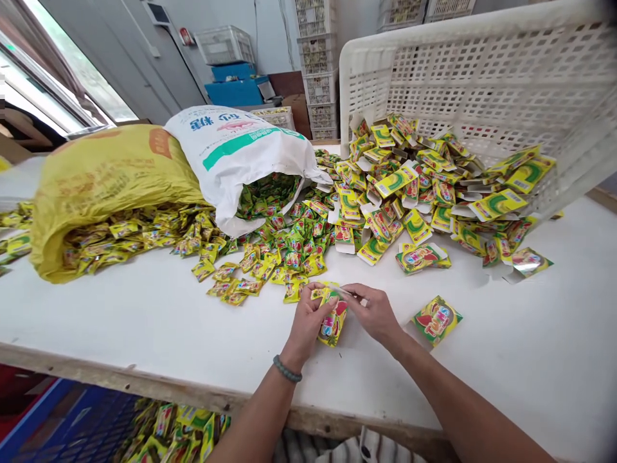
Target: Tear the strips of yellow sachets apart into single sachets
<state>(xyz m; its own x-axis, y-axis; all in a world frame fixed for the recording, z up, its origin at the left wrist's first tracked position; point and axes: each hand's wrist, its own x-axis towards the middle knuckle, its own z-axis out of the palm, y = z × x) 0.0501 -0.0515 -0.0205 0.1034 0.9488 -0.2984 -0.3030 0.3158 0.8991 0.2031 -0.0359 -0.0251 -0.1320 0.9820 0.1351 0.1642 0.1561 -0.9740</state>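
My left hand [308, 321] is closed around a small green and yellow candy box [332, 325], held just above the white table. At the top end of that box, the fingers of my right hand [373, 312] are pinched together on its pale flap. A second candy box [438, 320] lies flat to the right of my right hand. Beyond my hands, small wrapped candies [289, 257] spread out from the mouth of a white sack [250, 154]. Open candy boxes [395, 180] are heaped behind and to the right.
A large white plastic basket [366, 71] lies tipped on its side behind the box heap. On the left, a yellow sack [120, 167] spills more wrapped candies. Below the table's wooden front edge [193, 395], a blue crate [81, 418] holds filled boxes. Stacked crates [318, 87] stand at the back.
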